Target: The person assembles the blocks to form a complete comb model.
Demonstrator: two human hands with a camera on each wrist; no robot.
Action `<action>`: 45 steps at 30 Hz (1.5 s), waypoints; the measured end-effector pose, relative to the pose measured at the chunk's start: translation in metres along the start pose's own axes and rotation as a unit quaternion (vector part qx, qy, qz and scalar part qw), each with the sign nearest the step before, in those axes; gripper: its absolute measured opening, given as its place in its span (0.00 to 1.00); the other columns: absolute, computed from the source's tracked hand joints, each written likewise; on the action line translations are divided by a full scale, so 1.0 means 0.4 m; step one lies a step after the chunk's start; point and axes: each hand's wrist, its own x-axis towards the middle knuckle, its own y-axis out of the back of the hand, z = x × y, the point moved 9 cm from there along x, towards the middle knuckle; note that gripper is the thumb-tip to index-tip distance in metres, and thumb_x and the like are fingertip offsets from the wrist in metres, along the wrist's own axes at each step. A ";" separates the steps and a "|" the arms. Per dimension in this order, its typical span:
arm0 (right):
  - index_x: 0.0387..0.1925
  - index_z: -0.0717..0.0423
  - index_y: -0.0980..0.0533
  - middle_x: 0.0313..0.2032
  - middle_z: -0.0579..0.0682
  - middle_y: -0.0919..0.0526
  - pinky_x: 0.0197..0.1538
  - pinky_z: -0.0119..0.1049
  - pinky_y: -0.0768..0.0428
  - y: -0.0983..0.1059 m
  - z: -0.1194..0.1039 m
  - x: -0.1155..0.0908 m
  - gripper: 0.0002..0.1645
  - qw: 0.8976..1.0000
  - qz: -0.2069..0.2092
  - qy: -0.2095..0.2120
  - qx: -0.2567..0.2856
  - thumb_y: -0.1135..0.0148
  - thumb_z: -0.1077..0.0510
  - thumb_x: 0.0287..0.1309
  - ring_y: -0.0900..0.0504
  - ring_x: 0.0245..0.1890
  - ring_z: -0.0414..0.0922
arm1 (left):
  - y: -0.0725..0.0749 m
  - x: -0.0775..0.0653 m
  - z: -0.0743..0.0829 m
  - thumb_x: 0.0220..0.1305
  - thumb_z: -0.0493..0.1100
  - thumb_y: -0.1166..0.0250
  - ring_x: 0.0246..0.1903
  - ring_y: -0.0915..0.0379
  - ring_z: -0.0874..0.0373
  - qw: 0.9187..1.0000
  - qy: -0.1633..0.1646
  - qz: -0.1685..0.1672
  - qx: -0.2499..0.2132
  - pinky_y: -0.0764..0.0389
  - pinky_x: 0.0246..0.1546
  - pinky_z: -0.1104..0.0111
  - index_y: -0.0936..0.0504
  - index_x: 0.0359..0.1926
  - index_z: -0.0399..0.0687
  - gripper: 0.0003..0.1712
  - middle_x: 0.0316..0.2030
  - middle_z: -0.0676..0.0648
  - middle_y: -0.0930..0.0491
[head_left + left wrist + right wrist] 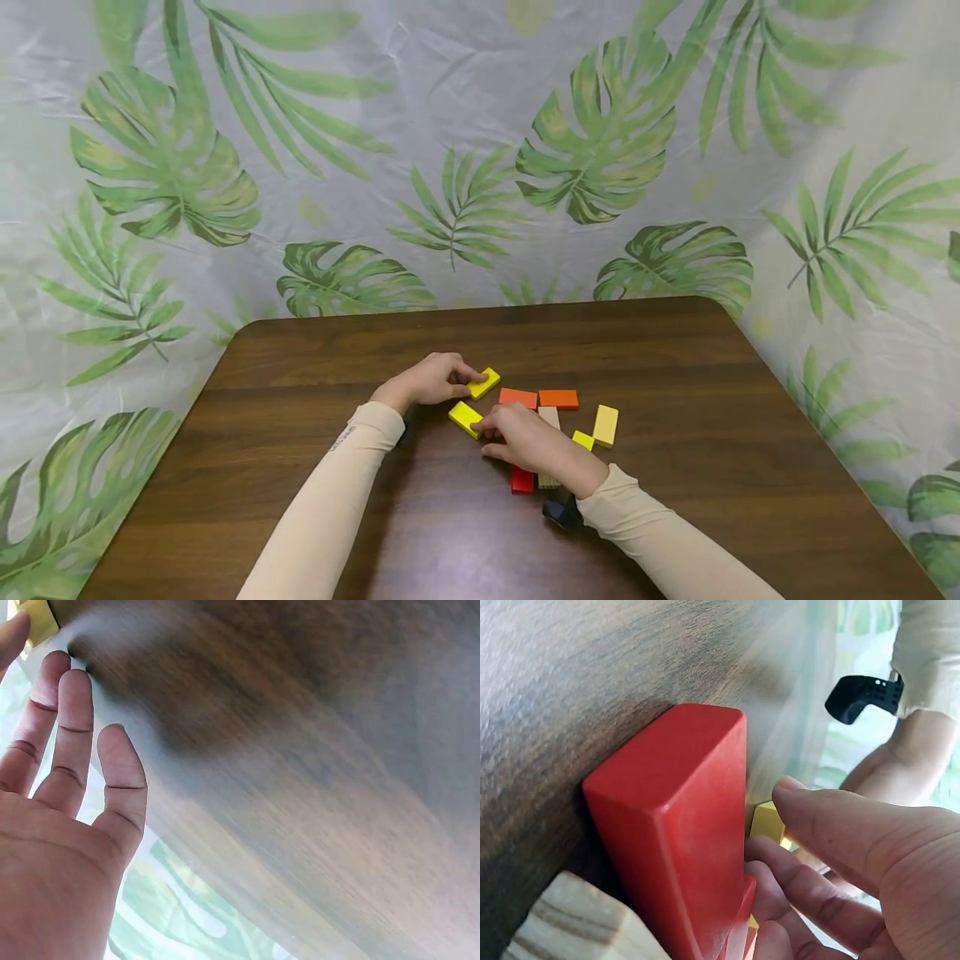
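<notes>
My left hand (435, 379) is at a yellow block (487, 382) lying flat on the table, its thumb and forefinger at the block's near end. In the left wrist view the other fingers (75, 720) extend loosely beside that block. Nearer to me, a second yellow block (463, 417) lies at a slant. The right hand (528, 437) reaches over from the right, with its forefinger touching this block's near end and its thumb apart from it. Under and beside the right hand are a red block (682, 802) and a striped natural-wood block (585, 922), both partly hidden.
An orange-red block (519, 397) and an orange block (558, 400) lie end to end behind the right hand. To its right are a pale yellow block (606, 425) and another yellow block (582, 439). A leaf-print cloth (465, 108) hangs behind the brown wooden table (300, 358).
</notes>
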 end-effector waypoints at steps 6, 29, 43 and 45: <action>0.59 0.63 0.14 0.46 0.54 0.09 0.50 0.42 0.10 -0.004 0.002 0.000 0.22 1.000 0.001 0.000 -0.005 0.25 0.62 0.65 0.10 0.45 0.48 | 0.004 -0.010 -0.004 0.75 0.40 0.31 0.41 0.22 0.61 1.000 0.006 -0.001 0.010 0.18 0.45 0.70 0.12 0.64 0.50 0.19 0.47 0.48 0.16; 0.57 0.63 0.13 0.44 0.55 0.07 0.50 0.42 0.09 -0.005 0.003 0.005 0.20 1.000 -0.001 -0.009 0.022 0.24 0.64 0.64 0.09 0.43 0.48 | 0.019 0.020 -0.047 0.61 0.41 0.21 0.40 0.28 0.56 0.995 0.055 -0.036 -0.076 0.26 0.42 0.69 0.23 0.73 0.45 0.40 0.44 0.45 0.19; 0.56 0.63 0.13 0.45 0.55 0.06 0.51 0.44 0.09 -0.006 -0.005 0.002 0.20 1.000 0.009 -0.009 0.007 0.23 0.63 0.63 0.08 0.44 0.49 | 0.030 0.009 -0.079 0.57 0.46 0.17 0.36 0.27 0.58 0.997 0.052 0.026 -0.044 0.23 0.41 0.69 0.14 0.56 0.44 0.27 0.37 0.49 0.19; 0.56 0.63 0.12 0.45 0.55 0.06 0.51 0.45 0.09 -0.005 -0.005 0.000 0.20 1.000 0.010 -0.009 0.007 0.23 0.63 0.63 0.08 0.44 0.49 | 0.039 0.003 -0.080 0.56 0.46 0.17 0.36 0.26 0.59 0.997 0.050 0.045 -0.036 0.22 0.42 0.69 0.14 0.54 0.43 0.27 0.36 0.49 0.19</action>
